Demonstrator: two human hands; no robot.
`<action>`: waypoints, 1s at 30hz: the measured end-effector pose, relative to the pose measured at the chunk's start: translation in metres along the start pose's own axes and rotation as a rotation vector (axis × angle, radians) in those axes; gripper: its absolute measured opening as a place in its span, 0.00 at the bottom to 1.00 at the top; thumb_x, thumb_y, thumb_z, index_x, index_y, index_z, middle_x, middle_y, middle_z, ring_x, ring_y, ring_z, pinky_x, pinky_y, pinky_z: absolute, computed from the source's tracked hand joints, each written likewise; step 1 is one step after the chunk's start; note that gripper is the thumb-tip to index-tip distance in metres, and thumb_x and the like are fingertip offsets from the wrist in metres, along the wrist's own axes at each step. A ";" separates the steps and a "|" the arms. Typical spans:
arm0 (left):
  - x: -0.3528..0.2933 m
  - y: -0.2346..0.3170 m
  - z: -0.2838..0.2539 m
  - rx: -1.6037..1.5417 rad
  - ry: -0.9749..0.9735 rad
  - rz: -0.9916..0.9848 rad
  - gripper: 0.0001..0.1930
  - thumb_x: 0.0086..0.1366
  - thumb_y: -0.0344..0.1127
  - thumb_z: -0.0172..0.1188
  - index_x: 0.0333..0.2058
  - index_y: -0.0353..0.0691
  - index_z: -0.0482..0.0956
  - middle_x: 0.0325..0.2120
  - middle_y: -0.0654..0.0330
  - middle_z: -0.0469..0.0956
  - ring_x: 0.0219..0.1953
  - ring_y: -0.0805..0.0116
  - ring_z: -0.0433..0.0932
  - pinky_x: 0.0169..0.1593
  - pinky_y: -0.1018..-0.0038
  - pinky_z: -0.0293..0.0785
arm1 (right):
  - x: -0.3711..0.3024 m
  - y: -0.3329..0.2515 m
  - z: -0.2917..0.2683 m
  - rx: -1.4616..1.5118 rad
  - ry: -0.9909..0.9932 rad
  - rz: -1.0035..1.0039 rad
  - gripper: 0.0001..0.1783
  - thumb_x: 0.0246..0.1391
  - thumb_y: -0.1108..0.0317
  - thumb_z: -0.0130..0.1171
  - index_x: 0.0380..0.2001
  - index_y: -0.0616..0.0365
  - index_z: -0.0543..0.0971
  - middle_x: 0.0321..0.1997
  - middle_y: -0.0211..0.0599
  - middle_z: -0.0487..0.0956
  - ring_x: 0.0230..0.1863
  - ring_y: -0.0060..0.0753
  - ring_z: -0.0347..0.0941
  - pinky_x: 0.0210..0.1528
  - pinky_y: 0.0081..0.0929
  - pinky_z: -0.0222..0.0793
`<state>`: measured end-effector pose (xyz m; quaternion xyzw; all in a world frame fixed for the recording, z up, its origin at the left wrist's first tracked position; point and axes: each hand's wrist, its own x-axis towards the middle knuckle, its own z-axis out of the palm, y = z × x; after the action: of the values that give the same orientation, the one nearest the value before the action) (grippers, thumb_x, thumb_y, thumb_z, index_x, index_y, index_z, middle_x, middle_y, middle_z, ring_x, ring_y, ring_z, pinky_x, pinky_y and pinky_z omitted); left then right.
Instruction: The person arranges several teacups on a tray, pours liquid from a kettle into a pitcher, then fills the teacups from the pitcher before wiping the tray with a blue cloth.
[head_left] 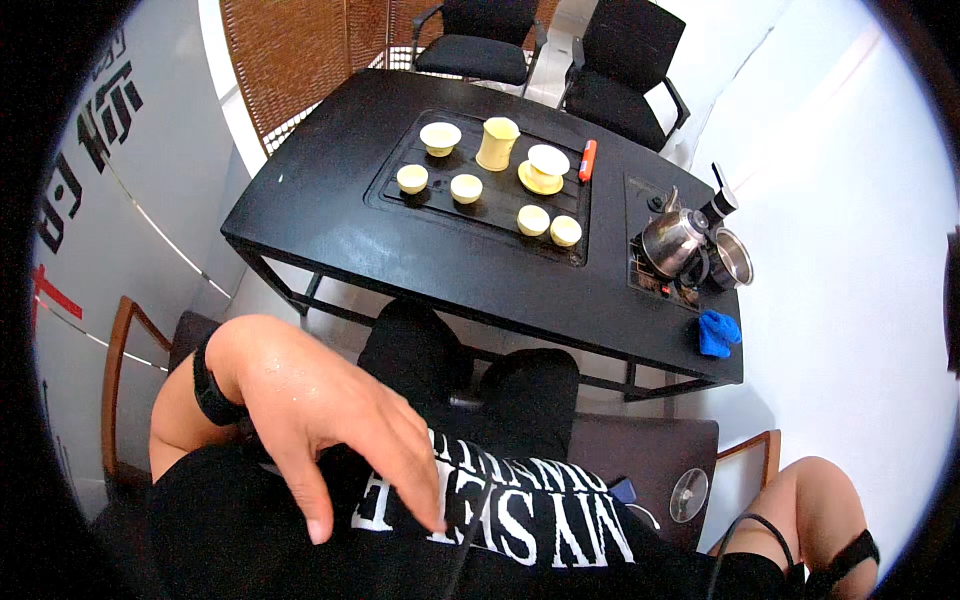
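Observation:
My left hand (340, 410) hovers in front of my black shirt (530, 520), thumb and fingers apart and pointing down, with nothing in it. Wet drops shine on its back, and a black strap circles the wrist. At the lower right my right arm (815, 510) is bent, with a black band low on it; its hand is out of the picture. Beyond my knees, a tea tray (500, 225) on the black table (330, 240) holds a pale yellow pitcher (497, 145), a bowl (440, 138), a lidded cup on a saucer (543, 170) and several small cups (466, 189).
A red stick-shaped item (588, 161) lies at the tray's right edge. Farther right stand a steel kettle (672, 242) and a steel pot (733, 260) on a heating unit. A blue cloth (718, 334) sits at the near right corner. Black chairs (625, 75) stand behind the table.

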<state>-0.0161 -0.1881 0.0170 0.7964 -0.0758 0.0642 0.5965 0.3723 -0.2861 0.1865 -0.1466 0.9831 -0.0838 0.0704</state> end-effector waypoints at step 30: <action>-0.024 -0.029 0.038 -0.051 0.269 0.005 0.23 0.59 0.36 0.65 0.52 0.37 0.75 0.54 0.49 0.69 0.57 0.50 0.67 0.59 0.59 0.61 | 0.012 0.067 0.004 0.240 -0.059 0.110 0.14 0.51 0.64 0.54 0.39 0.60 0.79 0.40 0.38 0.79 0.36 0.30 0.77 0.36 0.23 0.74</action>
<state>-0.0335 -0.2149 -0.0259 0.7651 0.0014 0.1699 0.6211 0.3433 -0.2268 0.1690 -0.0853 0.9701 -0.1927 0.1208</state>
